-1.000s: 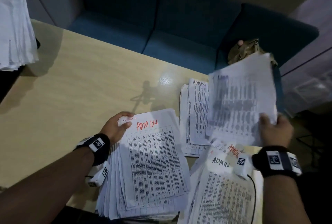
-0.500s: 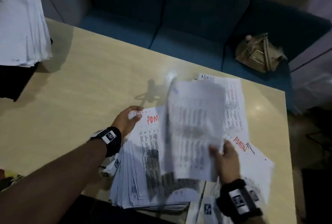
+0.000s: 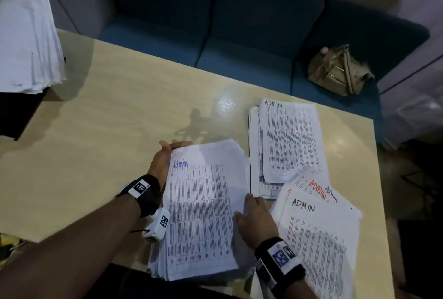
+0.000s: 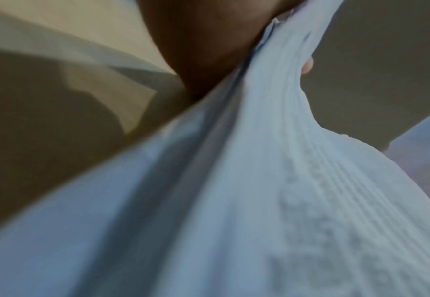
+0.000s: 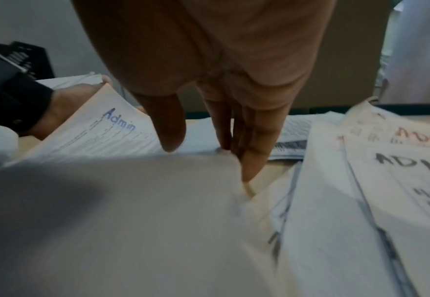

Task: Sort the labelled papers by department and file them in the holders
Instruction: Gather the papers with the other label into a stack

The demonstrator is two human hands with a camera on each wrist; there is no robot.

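Note:
A thick stack of printed sheets [image 3: 203, 214] lies at the table's near edge, its top sheet marked "Admin" in blue. My left hand [image 3: 165, 158] grips the stack's far left corner, fingers wrapped round the edge, and tilts that corner up. My right hand [image 3: 254, 219] rests at the stack's right edge; in the right wrist view the right hand [image 5: 224, 138] has straight fingers along that edge and the thumb on the top sheet. The left wrist view shows only the stack's edges [image 4: 259, 180], blurred.
A second ADMIN pile [image 3: 290, 140] lies at the back right and a fanned ADMIN pile [image 3: 318, 238] at the front right. A tall bundle of white papers [image 3: 26, 42] stands far left. Behind the table [image 3: 107, 119] are a blue sofa [image 3: 239, 35] and a tan bag [image 3: 340, 71].
My right hand swung the sheet it held from the right across and laid it on the left stack, covering the red ADMIN sheet. My left hand shifted to the stack's far corner.

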